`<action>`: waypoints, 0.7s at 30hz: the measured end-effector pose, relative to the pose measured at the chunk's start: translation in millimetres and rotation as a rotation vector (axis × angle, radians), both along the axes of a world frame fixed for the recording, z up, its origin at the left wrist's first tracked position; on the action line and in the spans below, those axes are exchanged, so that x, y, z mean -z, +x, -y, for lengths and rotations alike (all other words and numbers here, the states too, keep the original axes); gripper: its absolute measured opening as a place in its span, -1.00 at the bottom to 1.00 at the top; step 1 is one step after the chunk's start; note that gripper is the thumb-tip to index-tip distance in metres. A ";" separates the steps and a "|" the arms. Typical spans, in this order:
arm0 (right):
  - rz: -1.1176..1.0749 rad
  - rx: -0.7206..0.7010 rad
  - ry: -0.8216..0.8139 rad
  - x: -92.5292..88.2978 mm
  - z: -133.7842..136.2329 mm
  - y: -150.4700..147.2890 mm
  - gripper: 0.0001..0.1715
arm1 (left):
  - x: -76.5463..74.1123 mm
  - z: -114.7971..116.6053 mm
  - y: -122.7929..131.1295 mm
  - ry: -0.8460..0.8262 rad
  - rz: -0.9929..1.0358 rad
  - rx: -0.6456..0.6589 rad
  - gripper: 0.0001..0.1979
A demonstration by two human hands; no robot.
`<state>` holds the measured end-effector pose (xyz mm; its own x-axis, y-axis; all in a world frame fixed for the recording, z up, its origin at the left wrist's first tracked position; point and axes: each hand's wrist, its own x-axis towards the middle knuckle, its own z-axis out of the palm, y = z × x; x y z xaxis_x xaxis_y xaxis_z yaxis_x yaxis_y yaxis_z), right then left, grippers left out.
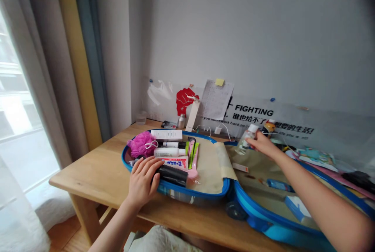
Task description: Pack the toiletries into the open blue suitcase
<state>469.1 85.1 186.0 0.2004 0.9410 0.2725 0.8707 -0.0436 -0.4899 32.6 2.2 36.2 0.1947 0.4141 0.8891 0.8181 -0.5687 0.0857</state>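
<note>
An open blue-rimmed suitcase (205, 195) lies on the wooden table. Its left half holds a pink bath puff (142, 144), a white box (166, 134), a white bottle (169, 152), a toothpaste box (175, 163), green and pink packaged items (192, 154) and a black cylinder (172, 175). My left hand (145, 179) rests with fingers spread on the left end of the black cylinder. Above the suitcase's right half, my right hand (260, 142) grips a clear bottle with a white cap (247, 139), tilted. Below lie a small white box (240, 167), a blue tube (279, 185) and a blue-and-white pack (299, 208).
Along the wall stand a small metallic bottle (181, 121), a tall white box (193, 115), cables and an orange-labelled bottle (270, 126). More items (319, 156) lie behind the suitcase at right. Bare tabletop (96, 166) shows at left; curtains (73, 56) hang beyond it.
</note>
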 end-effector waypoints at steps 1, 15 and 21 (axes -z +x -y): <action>-0.113 -0.027 0.016 -2.5 -2.9 -11.4 -0.63 | 0.2 0.0 -0.1 -0.002 0.001 0.000 -0.64; -0.836 -0.407 -0.302 36.4 -34.8 -212.3 -0.68 | -0.5 1.3 0.3 -0.021 0.000 0.004 -0.63; -0.796 -0.448 -0.369 45.6 -39.2 -239.6 -0.60 | -0.1 2.1 0.5 -0.023 0.008 0.006 -0.63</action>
